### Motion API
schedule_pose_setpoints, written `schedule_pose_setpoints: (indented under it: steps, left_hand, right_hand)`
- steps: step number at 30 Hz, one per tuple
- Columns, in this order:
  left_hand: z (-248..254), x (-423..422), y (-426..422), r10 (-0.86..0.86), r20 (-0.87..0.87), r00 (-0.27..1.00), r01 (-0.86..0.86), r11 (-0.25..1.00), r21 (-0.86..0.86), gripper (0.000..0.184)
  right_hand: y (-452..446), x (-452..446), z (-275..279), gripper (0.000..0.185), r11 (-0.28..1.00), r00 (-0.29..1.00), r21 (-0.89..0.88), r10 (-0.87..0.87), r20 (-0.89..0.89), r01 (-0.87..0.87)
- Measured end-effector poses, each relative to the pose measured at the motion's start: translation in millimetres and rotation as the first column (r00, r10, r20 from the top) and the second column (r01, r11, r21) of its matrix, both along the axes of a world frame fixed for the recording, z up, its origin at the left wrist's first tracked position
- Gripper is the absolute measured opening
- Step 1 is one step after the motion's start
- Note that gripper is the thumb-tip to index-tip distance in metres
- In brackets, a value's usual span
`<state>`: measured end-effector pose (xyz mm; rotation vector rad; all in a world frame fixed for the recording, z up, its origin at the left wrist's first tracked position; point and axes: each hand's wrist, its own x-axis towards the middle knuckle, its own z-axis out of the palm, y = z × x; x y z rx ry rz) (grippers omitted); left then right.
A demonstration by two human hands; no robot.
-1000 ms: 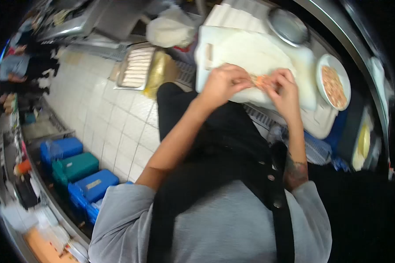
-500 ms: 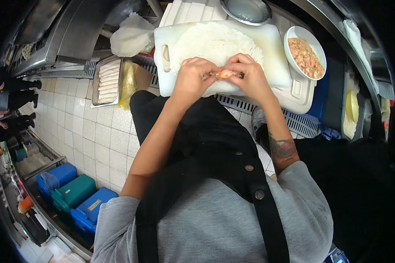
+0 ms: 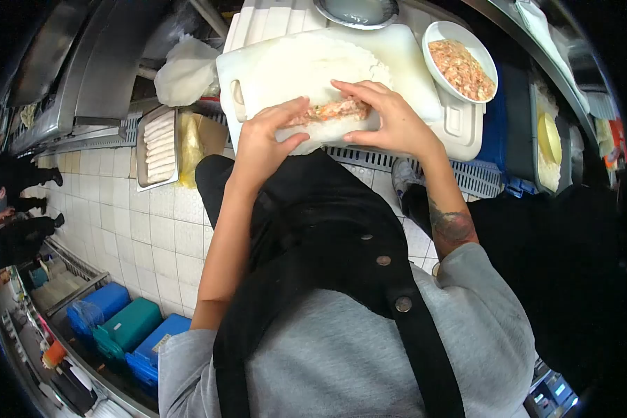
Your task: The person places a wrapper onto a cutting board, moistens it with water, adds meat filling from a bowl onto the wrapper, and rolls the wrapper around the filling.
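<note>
A strip of pinkish minced filling [image 3: 331, 110] with orange and green bits lies along the near part of a thin white wrapper sheet [image 3: 320, 64]. The sheet is spread on a white cutting board [image 3: 421, 76]. At the strip's left end is my left hand [image 3: 270, 136], open, its thumb parted from the fingers. My right hand [image 3: 391, 120] is open around the right end, fingers on the far side and thumb on the near side. Fingertips of both hands are close to the filling; exact contact is hard to tell.
A white bowl of minced filling [image 3: 461, 68] stands right of the board, and a metal bowl of cloudy liquid [image 3: 359, 10] behind it. On the left, a metal tray [image 3: 143, 157] holds several white rolls. Lidded bins [image 3: 129, 326] line the lower left; people stand far left.
Both hands have let go of the filling they were pinching and spread apart. The filling now lies as a longer strip on the wrapper. The whole view has shifted slightly.
</note>
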<state>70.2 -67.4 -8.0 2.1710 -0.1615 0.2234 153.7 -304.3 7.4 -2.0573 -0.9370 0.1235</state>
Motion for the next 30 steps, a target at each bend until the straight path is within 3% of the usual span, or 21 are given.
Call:
schedule_pose_setpoints:
  steps: [3, 6, 9, 13, 16, 18, 22, 30]
  left_hand:
    - [13.8, 3.4, -8.0, 0.003, 0.085, 0.996, -0.006, 0.999, 0.033, 0.042]
    - [-1.1, 10.4, -7.7, -0.006, 0.003, 1.000, 0.006, 1.000, -0.023, 0.036]
    - [-3.1, 15.5, -13.7, 0.003, 0.158, 0.987, -0.037, 0.977, 0.211, 0.026]
    - [-8.8, 17.2, -23.8, 0.053, 0.175, 0.983, -0.085, 0.980, 0.180, 0.019]
    - [-10.7, 17.2, -25.3, 0.053, 0.139, 0.989, -0.076, 0.983, 0.166, 0.019]
    - [-13.6, 20.5, -23.9, 0.061, 0.109, 0.992, -0.078, 0.984, 0.159, 0.019]
    - [-7.3, 23.2, -36.0, 0.099, 0.228, 0.969, -0.132, 0.982, 0.137, 0.015]
    - [-4.3, 24.9, -40.0, 0.068, 0.071, 0.995, -0.086, 0.951, 0.297, 0.022]
  right_hand:
    - [5.4, 1.4, 4.7, 0.036, 0.999, 0.999, 0.029, 0.033, 0.004, -0.033]
    - [17.6, 6.7, -16.6, 0.019, 0.998, 0.974, 0.051, 0.033, 0.224, -0.046]
    - [33.4, 2.2, -26.8, 0.011, 0.997, 0.992, 0.052, -0.054, 0.117, 0.048]
    - [35.7, 2.1, -22.4, 0.011, 0.987, 0.987, 0.102, -0.111, -0.118, 0.123]
    - [28.0, 3.3, -10.6, 0.010, 0.984, 0.971, 0.038, -0.164, -0.174, 0.173]
    - [24.8, 5.1, -18.1, 0.011, 0.990, 0.976, 0.035, -0.129, -0.178, 0.137]
    - [17.4, 6.5, -14.9, 0.013, 0.995, 0.983, 0.059, -0.071, -0.171, 0.082]
    - [-0.8, 4.9, -21.8, 0.008, 0.974, 0.971, 0.040, -0.216, -0.105, 0.221]
